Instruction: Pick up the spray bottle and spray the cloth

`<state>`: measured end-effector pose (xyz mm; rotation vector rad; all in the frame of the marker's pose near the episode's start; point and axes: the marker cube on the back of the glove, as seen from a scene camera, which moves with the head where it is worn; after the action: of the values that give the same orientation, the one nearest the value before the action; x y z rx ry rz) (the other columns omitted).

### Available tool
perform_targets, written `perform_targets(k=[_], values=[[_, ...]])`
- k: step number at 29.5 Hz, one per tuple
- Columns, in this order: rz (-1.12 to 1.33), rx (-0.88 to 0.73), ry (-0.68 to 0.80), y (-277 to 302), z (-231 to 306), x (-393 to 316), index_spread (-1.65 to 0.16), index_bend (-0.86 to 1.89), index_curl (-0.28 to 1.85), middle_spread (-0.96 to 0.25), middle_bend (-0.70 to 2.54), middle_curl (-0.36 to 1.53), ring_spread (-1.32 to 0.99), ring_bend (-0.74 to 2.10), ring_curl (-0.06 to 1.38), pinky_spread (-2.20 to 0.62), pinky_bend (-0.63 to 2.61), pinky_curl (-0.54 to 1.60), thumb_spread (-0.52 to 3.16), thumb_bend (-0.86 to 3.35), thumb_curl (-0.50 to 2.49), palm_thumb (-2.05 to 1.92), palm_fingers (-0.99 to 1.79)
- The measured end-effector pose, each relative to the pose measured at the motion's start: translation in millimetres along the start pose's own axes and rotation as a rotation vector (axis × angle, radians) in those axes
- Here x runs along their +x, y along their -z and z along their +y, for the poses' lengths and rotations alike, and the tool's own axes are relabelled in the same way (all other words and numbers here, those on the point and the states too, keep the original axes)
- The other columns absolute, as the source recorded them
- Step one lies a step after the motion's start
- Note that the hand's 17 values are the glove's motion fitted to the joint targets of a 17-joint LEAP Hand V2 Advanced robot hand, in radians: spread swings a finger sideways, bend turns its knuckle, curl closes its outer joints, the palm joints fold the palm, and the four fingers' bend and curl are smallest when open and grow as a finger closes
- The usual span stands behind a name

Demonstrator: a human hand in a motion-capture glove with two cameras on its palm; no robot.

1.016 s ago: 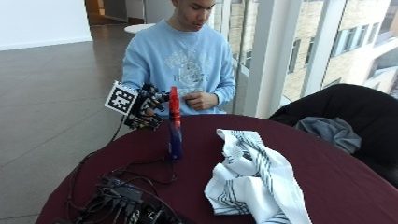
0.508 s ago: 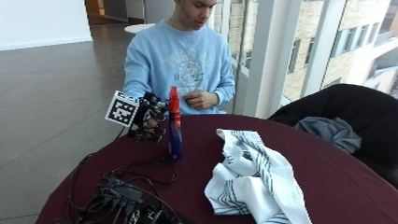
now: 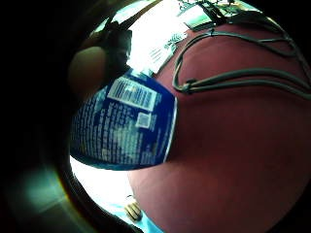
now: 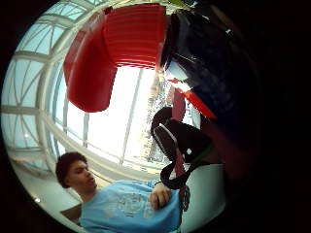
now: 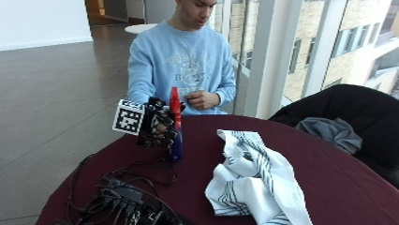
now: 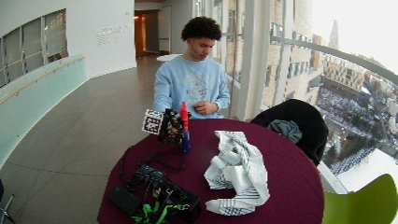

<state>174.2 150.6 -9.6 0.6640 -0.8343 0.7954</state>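
The spray bottle (image 5: pixel 176 136), with a red head and blue body, stands upright on the round maroon table (image 5: pixel 349 187). My gloved right hand (image 5: pixel 159 127) is against its left side, fingers curled round the neck just under the red head. The bottle's blue label (image 3: pixel 126 126) fills the little finger side palm view, and its red spray head (image 4: pixel 116 53) sits close in the thumb side palm view. The white striped cloth (image 5: pixel 255 183) lies crumpled on the table to the right of the bottle, apart from it. The same bottle (image 6: pixel 184 133) and cloth (image 6: pixel 236 172) show in the wide outside view.
A black box with tangled cables (image 5: pixel 124 201) lies on the table's near left. The person's bare left hand (image 5: pixel 203 100) is held at the chest. A black chair with a grey garment (image 5: pixel 336 131) stands at the far right.
My gloved hand has come down and to the right, from beside the bottle's top onto its neck, and its fingers have curled round it. The bottle and cloth have stayed put.
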Motion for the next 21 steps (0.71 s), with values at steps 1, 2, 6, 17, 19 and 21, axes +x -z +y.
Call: perform_targets(k=[1, 2, 6, 17, 19, 21], values=[[-0.002, 0.000, 0.000, -0.9, -0.8, 0.2, -0.37, 0.08, 0.19, -0.03, 0.28, 0.40, 0.02, 0.32, 0.32, 0.19, 0.42, 0.38, 1.05, -0.02, 0.29, 0.61, 0.54], [-0.002, 0.001, -0.003, -1.8, -2.1, 0.2, -0.37, 0.09, 0.19, -0.03, 0.28, 0.40, 0.02, 0.33, 0.32, 0.19, 0.42, 0.38, 1.05, -0.02, 0.29, 0.61, 0.54], [0.000, 0.008, 0.010, -6.9, -9.3, 1.9, -0.37, 0.09, 0.18, -0.04, 0.30, 0.41, 0.01, 0.34, 0.32, 0.19, 0.40, 0.37, 1.04, -0.01, 0.29, 0.64, 0.56], [-0.089, 0.027, 0.070, -9.0, -20.9, 3.2, -0.29, 0.26, 0.28, -0.07, 0.31, 0.41, -0.02, 0.35, 0.32, 0.22, 0.22, 0.32, 1.06, 0.04, 0.37, 0.82, 0.85], [-0.094, 0.025, 0.019, -6.8, -23.4, -2.0, -0.28, 0.25, 0.30, -0.07, 0.30, 0.41, -0.02, 0.36, 0.33, 0.23, 0.20, 0.32, 1.05, 0.04, 0.38, 0.84, 0.90], [-0.093, 0.000, 0.022, -3.1, -23.8, -7.9, -0.27, 0.24, 0.31, -0.07, 0.30, 0.42, -0.03, 0.37, 0.33, 0.24, 0.19, 0.31, 1.05, 0.03, 0.39, 0.84, 0.95]])
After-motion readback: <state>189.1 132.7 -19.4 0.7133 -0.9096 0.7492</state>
